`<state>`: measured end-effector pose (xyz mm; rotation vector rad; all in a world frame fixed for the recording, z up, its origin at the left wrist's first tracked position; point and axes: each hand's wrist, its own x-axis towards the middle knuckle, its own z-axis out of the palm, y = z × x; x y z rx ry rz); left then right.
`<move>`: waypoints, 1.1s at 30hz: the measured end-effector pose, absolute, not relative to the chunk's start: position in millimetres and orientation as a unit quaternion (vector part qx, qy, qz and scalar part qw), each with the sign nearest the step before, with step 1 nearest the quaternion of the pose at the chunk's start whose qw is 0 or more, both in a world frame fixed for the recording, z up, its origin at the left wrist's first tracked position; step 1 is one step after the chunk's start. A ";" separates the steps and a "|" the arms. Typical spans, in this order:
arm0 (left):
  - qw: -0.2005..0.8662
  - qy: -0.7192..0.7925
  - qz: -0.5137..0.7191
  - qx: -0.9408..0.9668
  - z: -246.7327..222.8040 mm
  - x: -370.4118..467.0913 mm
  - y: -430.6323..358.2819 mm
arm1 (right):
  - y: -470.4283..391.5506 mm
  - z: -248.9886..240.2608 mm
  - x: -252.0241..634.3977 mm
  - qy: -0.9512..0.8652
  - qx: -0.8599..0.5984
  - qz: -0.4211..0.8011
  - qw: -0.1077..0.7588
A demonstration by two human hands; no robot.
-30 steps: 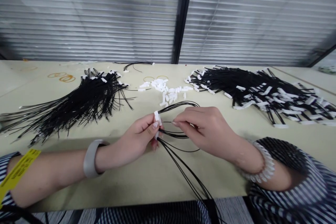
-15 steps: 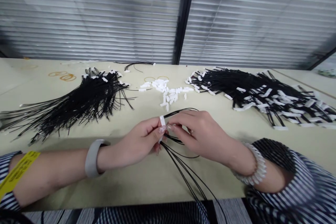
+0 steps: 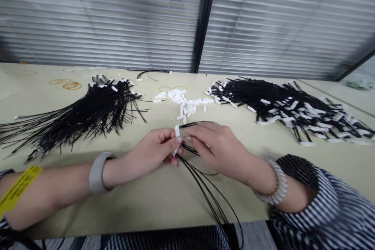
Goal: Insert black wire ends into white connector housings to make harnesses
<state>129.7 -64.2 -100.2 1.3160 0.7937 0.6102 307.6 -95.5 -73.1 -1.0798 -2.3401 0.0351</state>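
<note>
My left hand (image 3: 159, 146) pinches a long white connector housing (image 3: 177, 131) between thumb and fingers above the table. Several thin black wires (image 3: 202, 179) run out of its right side; some hang down over the table's front edge. Close against the connector, my right hand (image 3: 215, 146) has thumb and forefinger pinched together at the wires. Its fingertips hide exactly what they grip, though black wires pass under and behind that hand.
Loose white connectors (image 3: 187, 103) lie beyond my hands. At left is a heap of black wires (image 3: 96, 105); at right, a bundle of wires with white connectors (image 3: 272, 97). Rubber bands (image 3: 70, 85) lie at the back left of the table (image 3: 140, 211). Window blinds (image 3: 117, 19) rise behind.
Both hands and the connector have shifted slightly left in the view, along with the whole scene. The connector stays in my left hand, and my right fingers remain beside it.
</note>
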 end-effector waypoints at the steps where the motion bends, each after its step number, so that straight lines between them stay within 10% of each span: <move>1: 0.678 0.354 0.290 0.575 -101.3 129.9 -64.1 | -96.8 -69.7 310.1 -0.866 -0.391 -0.001 0.312; 4: 0.666 0.367 0.347 0.549 -105.1 129.7 -63.6 | -103.7 -57.3 317.2 -0.851 -0.387 -0.038 0.353; 11: 0.637 0.357 0.433 0.530 -104.5 129.1 -62.4 | -108.4 -49.0 317.9 -0.858 -0.489 0.103 0.122; 21: 0.404 0.337 0.540 0.657 -60.7 131.3 -49.6 | -87.7 -37.0 307.4 -0.798 -0.467 0.297 0.241; 29: 0.336 0.311 0.626 0.631 -22.1 143.6 -40.6 | -64.9 31.1 317.8 -0.854 -0.434 -0.210 0.198; 33: 0.394 0.356 0.570 0.627 -51.5 130.6 -47.5 | -65.6 -4.4 310.0 -0.859 -0.409 -0.273 0.140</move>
